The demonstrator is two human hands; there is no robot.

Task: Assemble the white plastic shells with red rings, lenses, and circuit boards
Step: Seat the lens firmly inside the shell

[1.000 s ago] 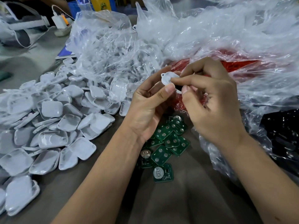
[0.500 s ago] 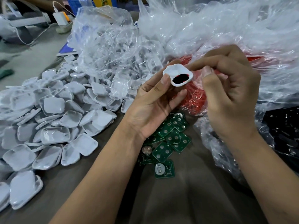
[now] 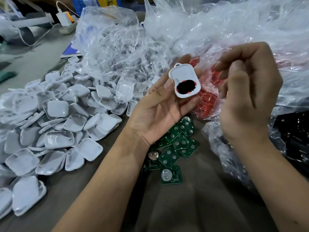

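My left hand (image 3: 158, 111) holds a white plastic shell (image 3: 184, 76) between thumb and fingers, its inside facing me. A dark lens (image 3: 186, 87) with bits of a red ring showing round it sits in the shell's lower part. My right hand (image 3: 247, 97) hovers just right of the shell with loosely curled fingers and holds nothing. Several green circuit boards (image 3: 173, 148) lie on the table under my hands. A bag of red rings (image 3: 207, 104) lies behind my hands.
A big heap of white shells (image 3: 55, 121) covers the table's left side. Clear plastic bags (image 3: 127, 47) of shells pile up at the back. A bag of dark parts (image 3: 294, 134) lies at the right. A white charger (image 3: 64, 18) stands at the far left.
My right hand has let go of the shell and drawn away to the right. My left hand has turned the shell so that its inside with the lens faces me.
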